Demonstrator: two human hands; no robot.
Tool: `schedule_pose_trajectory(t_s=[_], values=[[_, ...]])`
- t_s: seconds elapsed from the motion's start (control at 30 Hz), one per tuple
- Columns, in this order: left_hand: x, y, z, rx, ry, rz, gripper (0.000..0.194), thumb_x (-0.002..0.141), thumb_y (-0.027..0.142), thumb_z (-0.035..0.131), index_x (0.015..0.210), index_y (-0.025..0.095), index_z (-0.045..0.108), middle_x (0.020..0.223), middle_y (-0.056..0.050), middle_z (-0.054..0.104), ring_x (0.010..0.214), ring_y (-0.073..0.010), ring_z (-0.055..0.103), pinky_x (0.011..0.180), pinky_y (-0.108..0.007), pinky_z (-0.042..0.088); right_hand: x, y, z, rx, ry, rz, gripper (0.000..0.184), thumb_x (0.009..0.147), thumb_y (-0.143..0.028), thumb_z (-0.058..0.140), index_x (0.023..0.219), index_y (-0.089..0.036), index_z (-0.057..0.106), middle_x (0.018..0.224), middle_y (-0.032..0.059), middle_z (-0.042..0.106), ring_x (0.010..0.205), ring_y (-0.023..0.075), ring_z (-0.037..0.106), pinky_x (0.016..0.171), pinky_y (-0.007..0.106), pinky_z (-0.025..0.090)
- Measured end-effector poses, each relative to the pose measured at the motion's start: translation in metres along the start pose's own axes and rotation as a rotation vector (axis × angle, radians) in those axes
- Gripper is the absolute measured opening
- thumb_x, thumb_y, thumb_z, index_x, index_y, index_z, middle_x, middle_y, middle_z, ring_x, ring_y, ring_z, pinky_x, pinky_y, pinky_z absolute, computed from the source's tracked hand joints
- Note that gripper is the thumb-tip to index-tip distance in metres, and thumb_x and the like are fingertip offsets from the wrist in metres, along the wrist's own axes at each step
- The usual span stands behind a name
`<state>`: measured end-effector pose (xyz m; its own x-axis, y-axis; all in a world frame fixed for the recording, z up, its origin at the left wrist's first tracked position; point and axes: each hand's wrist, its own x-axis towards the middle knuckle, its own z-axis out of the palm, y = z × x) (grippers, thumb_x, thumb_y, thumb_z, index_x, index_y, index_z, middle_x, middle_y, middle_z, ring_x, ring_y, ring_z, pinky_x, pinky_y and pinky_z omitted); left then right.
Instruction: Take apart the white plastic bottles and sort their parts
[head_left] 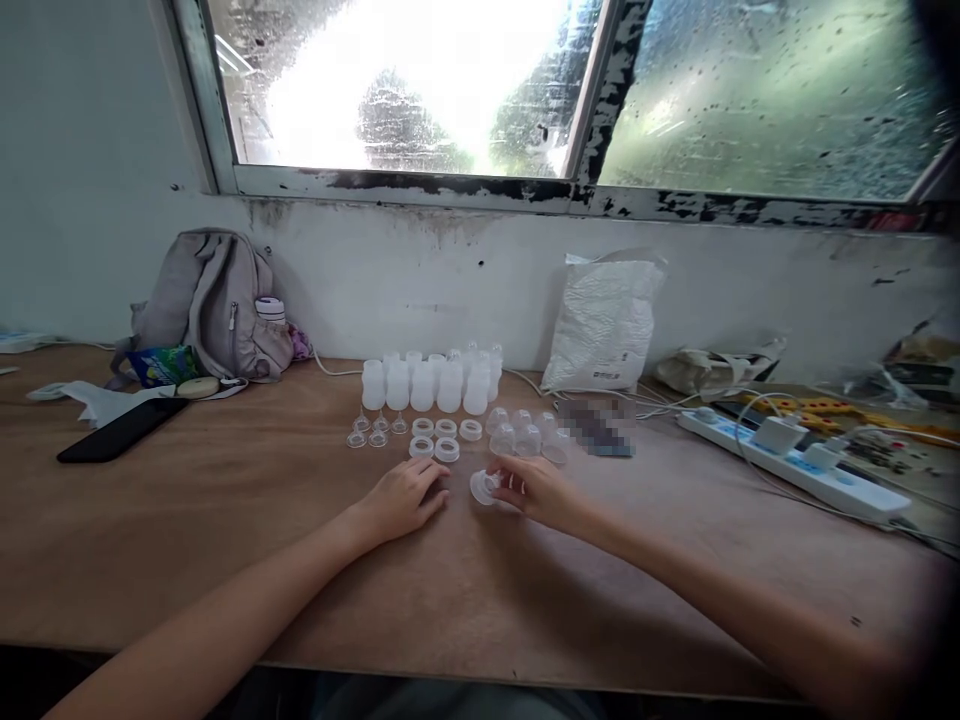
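My right grip (544, 492) is pinching a clear round piece (484, 487) with the thumb and the fingers, at the side toward my left grip (403, 497). I cannot tell whether this piece touches the table (450, 610) or is a little above it. My left grip rests on the table, palm down, and its thumb is spread away from the fingers.

Just beyond the fingertips of my left grip there are 5 white rings (447, 450), 2 in the nearer row and 3 in the farther row. Beyond this grip and more to the left are 5 small clear stemmed parts (377, 438). Just beyond my right grip is a group of clear domes (529, 440), and right of them a flat thing (611, 440), which is blurred.

Well to the right of my right grip lies a white power strip (787, 462) with plugs; well to the left of my left grip lies a black phone (120, 432). Farther beyond both grips, white bottles (424, 385) stand upright in close rows. Behind the phone is a grey backpack (214, 305). Beyond my right grip, a white bag (606, 325) stands by the wall (427, 290), below the window (412, 100).
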<state>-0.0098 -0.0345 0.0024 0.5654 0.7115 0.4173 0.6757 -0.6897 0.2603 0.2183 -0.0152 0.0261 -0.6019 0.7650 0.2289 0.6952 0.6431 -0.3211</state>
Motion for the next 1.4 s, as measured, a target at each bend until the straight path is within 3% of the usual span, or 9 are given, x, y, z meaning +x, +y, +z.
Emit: schedule_pose_trajectory(t_s=[0.17, 0.33, 0.47, 0.8, 1.03, 1.23, 1.4], values=[[-0.001, 0.004, -0.007, -0.065, 0.002, 0.04, 0.048, 0.079, 0.039, 0.048, 0.122, 0.021, 0.033, 0.119, -0.008, 0.046, 0.109, -0.0201, 0.045, 0.092, -0.035, 0.038, -0.001, -0.011, 0.023, 0.354, 0.175, -0.047, 0.019, 0.077, -0.028, 0.052, 0.094, -0.02, 0.05, 0.079, 0.0027, 0.062, 0.062, 0.0125, 0.057, 0.059, 0.024, 0.046], [-0.002, 0.008, -0.011, -0.103, -0.036, 0.082, 0.04, 0.079, 0.037, 0.048, 0.115, 0.02, 0.04, 0.112, -0.007, 0.051, 0.105, -0.0192, 0.048, 0.09, -0.034, 0.04, -0.008, -0.019, 0.029, 0.461, 0.19, -0.073, 0.018, 0.076, -0.028, 0.053, 0.093, -0.023, 0.051, 0.081, 0.0032, 0.062, 0.069, 0.015, 0.058, 0.065, 0.029, 0.048], [-0.004, 0.01, -0.012, -0.117, 0.0, 0.136, 0.04, 0.079, 0.032, 0.049, 0.115, 0.018, 0.04, 0.11, -0.007, 0.054, 0.103, -0.0169, 0.05, 0.089, -0.031, 0.04, -0.01, -0.02, 0.027, 0.599, 0.194, -0.06, 0.014, 0.076, -0.031, 0.053, 0.087, -0.022, 0.053, 0.079, 0.0028, 0.062, 0.07, 0.0145, 0.059, 0.066, 0.028, 0.049], [-0.007, 0.005, 0.0, 0.018, 0.082, 0.275, 0.031, 0.07, 0.035, 0.055, 0.091, 0.013, 0.052, 0.079, -0.006, 0.06, 0.076, -0.016, 0.058, 0.069, -0.025, 0.048, -0.012, -0.029, 0.034, 0.505, 0.194, -0.055, 0.006, 0.073, -0.026, 0.053, 0.073, -0.021, 0.053, 0.063, -0.0004, 0.058, 0.056, 0.0116, 0.054, 0.053, 0.023, 0.044], [-0.005, 0.014, 0.0, -0.071, 0.048, 0.137, 0.027, 0.065, 0.031, 0.058, 0.086, 0.016, 0.053, 0.076, -0.003, 0.059, 0.07, -0.0141, 0.056, 0.067, -0.025, 0.048, -0.008, -0.027, 0.043, 0.516, 0.217, -0.016, 0.007, 0.07, -0.023, 0.056, 0.065, -0.021, 0.052, 0.06, -0.0002, 0.059, 0.054, 0.0125, 0.054, 0.052, 0.025, 0.043], [0.0, 0.014, 0.001, -0.236, 0.085, -0.029, 0.031, 0.062, 0.026, 0.06, 0.092, 0.018, 0.052, 0.083, -0.001, 0.059, 0.074, -0.0128, 0.056, 0.069, -0.024, 0.047, -0.004, -0.022, 0.035, 1.031, 0.1, 0.113, 0.023, 0.069, -0.035, 0.062, 0.081, -0.019, 0.05, 0.065, -0.0009, 0.059, 0.061, 0.014, 0.06, 0.06, 0.029, 0.05], [0.002, 0.015, -0.001, -0.286, 0.083, -0.094, 0.029, 0.062, 0.024, 0.06, 0.09, 0.018, 0.054, 0.079, 0.0, 0.06, 0.071, -0.0124, 0.056, 0.068, -0.024, 0.047, -0.004, -0.021, 0.032, 1.143, 0.04, 0.125, 0.03, 0.062, -0.033, 0.068, 0.082, -0.017, 0.054, 0.071, 0.0001, 0.061, 0.066, 0.0137, 0.061, 0.068, 0.03, 0.05]])
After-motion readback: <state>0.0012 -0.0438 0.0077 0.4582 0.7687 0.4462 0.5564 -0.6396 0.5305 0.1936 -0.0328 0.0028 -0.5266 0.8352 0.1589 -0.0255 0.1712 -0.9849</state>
